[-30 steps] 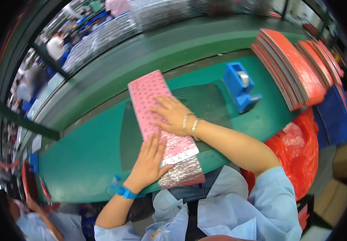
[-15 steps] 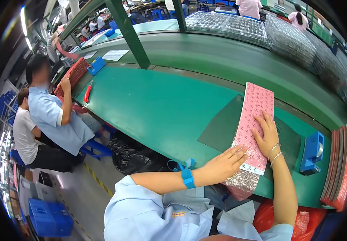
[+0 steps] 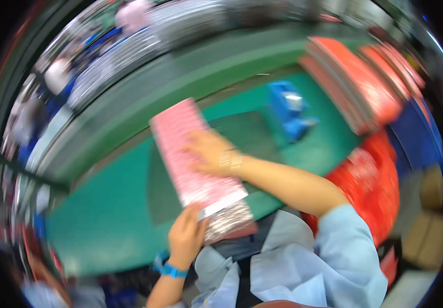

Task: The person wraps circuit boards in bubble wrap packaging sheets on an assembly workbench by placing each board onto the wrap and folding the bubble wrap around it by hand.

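Note:
A long pink patterned piece (image 3: 172, 133) lies on the green work surface, blurred by motion. Its near end has a white strip (image 3: 225, 203), and crinkled silvery wrap (image 3: 230, 222) extends past it over the table edge. My right hand (image 3: 208, 151) rests on the middle of the pink piece, fingers spread. At the near left corner, by the white strip, my left hand (image 3: 186, 233) has its fingers closed on the edge. A dark mat (image 3: 165, 200) shows beneath the piece.
A blue tape dispenser (image 3: 289, 110) stands to the right. Beyond it are stacked red-wrapped boards (image 3: 355, 82), with blue sheets (image 3: 417, 136) beside them. A red plastic bag (image 3: 372, 179) hangs at the right edge. Another person's arm (image 3: 47, 274) shows at lower left.
The view has swung back to the right since half a second ago. My left hand has moved from lying flat on the piece to its near corner, fingers now closed. My right hand stays on it.

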Demonstrator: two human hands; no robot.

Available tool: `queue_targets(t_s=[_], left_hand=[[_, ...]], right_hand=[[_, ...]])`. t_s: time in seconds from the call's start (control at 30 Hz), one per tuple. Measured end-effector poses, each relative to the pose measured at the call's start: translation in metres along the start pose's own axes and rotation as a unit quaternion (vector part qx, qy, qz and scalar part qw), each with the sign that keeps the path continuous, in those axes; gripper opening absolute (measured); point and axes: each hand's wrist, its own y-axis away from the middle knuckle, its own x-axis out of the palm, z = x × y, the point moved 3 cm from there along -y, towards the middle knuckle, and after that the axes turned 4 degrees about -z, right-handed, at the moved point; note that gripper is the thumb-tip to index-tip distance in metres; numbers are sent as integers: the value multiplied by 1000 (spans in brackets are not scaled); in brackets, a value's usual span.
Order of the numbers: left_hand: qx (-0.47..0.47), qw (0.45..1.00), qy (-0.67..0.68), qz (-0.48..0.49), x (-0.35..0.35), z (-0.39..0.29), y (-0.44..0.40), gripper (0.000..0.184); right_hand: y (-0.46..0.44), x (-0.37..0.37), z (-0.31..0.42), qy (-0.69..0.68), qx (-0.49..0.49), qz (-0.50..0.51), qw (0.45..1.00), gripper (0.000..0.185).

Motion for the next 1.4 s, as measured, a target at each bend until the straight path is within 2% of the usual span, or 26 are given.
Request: queue_targets(t_s=[0.03,0.07,0.13,0.17,0.23,0.43,0.57,0.6,0.63,0.7,0.77,0.8,0.9,0.97,1.0,1.07,1.13,1.23,1.4], left_hand=[[-36,999,-14,22,0,1,3,32],[38,999,-15,2,1,1,1,34],[72,996,-47,13,-1,2,2,28],[101,994,-21,25,-1,10,6,28],[72,995,-48,51,1,24,8,26],[79,991,-72,80,-8,16,-2,18],[219,961,-121,122,-35,4,-26,19],[203,966,-112,112,-45,6,-32,22],[224,963,-135,63,-58,7,-41,26],[238,953,-181,39,-92,10,-64,28],[245,951,-190,-2,-123,45,-85,23],[214,964,-156,-18,-136,55,-98,19],[142,970,-194,-44,-165,128,-133,21],[-38,992,-118,-26,-160,132,-150,23],[-41,991,-120,-28,-154,151,-152,23],[-122,989,71,-43,-121,214,-156,25],[-144,984,39,-95,-86,254,-141,28],[-124,981,-25,-149,-49,270,-110,27],[-97,991,-58,-70,-43,272,-106,25]], right_hand=[[-1,3,1,8,5,5,1000,40],[-1,4,-1,10,12,8,1000,40],[0,0,1,-19,25,7,999,39],[0,5,0,-7,26,-8,1000,39],[-1,11,0,-7,37,-8,999,40],[-4,17,-4,-37,50,-22,998,40],[-1,14,-2,-39,60,1,997,42],[-1,14,-3,-39,61,1,997,42],[0,14,-4,-36,62,1,997,42],[0,17,-5,-30,62,0,998,42],[-3,19,-5,-29,59,-1,998,43],[-3,18,-4,-28,59,-1,998,43],[0,14,-2,-24,61,1,998,43],[1,14,-2,-22,60,2,998,43],[1,15,-2,-20,60,2,998,43],[0,15,-2,-13,58,1,998,43],[-2,14,-1,-13,55,7,998,43],[-1,13,-2,-11,63,21,998,42],[-9,5,-4,-107,120,71,984,42]])
